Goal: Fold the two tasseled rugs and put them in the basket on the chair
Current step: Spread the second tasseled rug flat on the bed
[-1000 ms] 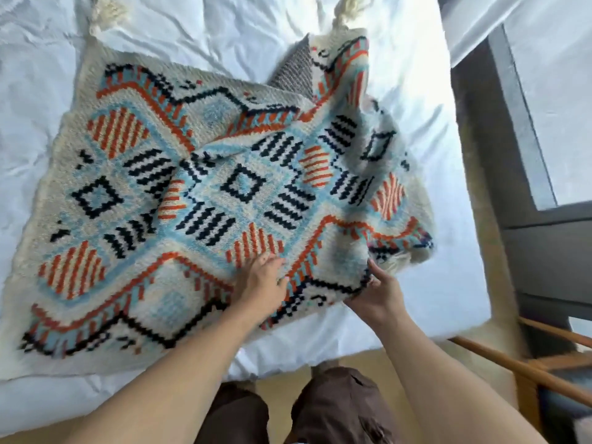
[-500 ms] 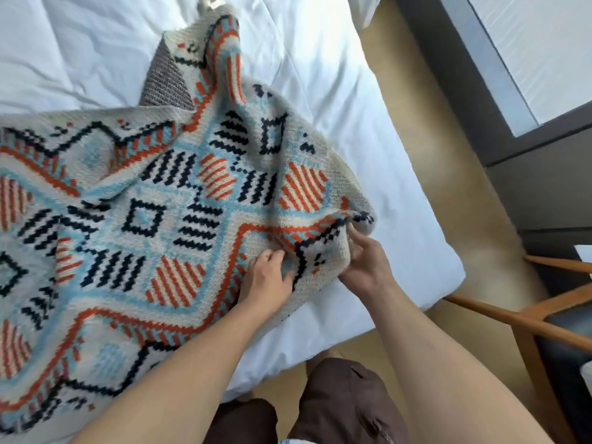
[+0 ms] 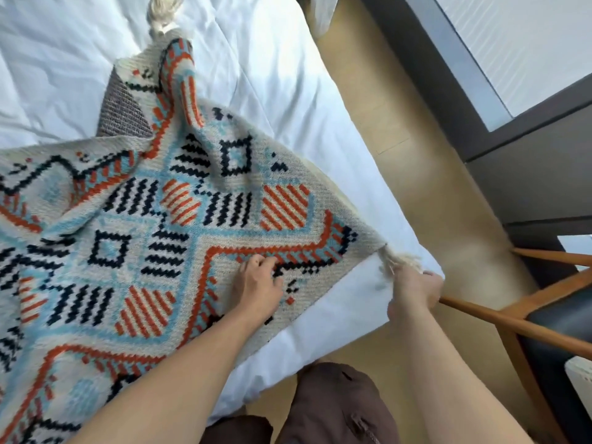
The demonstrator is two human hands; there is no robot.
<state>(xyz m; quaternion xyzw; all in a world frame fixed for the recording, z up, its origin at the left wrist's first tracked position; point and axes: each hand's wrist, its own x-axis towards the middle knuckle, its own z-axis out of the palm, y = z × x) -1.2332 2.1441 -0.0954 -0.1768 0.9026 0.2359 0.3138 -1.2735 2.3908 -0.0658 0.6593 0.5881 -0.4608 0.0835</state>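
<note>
While left hand (image 3: 256, 290) presses rug (image 3: 134, 238), right hand (image 3: 413, 291) grips tassel (image 3: 395, 262).

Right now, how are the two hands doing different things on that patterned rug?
The left hand lies on top of the rug, fingers pressing into the pattern; the right hand is off its corner, gripping the tassel. The left is over the bed, the right at its edge. Both touch the same rug.

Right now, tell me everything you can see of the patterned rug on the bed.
The rug is a woven-looking cream piece with orange, light blue and black geometric patterning. It lies rumpled on the white bed, unfolded, its far corner turned over showing grey backing. A cream tassel hangs at the near corner, pinched by the right hand. The left hand presses on top.
</note>
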